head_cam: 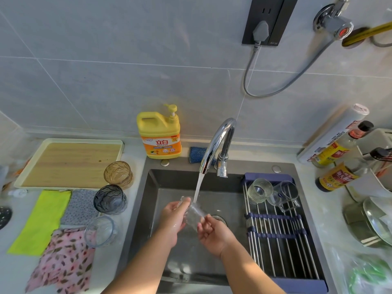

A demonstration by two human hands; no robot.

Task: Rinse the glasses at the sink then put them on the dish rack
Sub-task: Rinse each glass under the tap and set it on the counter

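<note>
Over the dark sink (148,187) I hold a clear glass (194,213) tilted under the water running from the chrome faucet (218,141). My left hand (172,219) grips its upper end and my right hand (210,232) grips its lower end. On the roll-up dish rack (280,236) across the sink's right side lie a ribbed clear glass (259,190) and a clear mug (285,195). On the counter to the left stand an amber glass (117,174), a dark grey glass (110,199) and a clear glass (100,231).
A yellow detergent bottle (159,134) and a blue sponge (197,154) sit behind the sink. A wooden tray (70,162) and several cloths (46,219) lie at the left. Sauce bottles (337,177) and pot lids (373,221) crowd the right counter.
</note>
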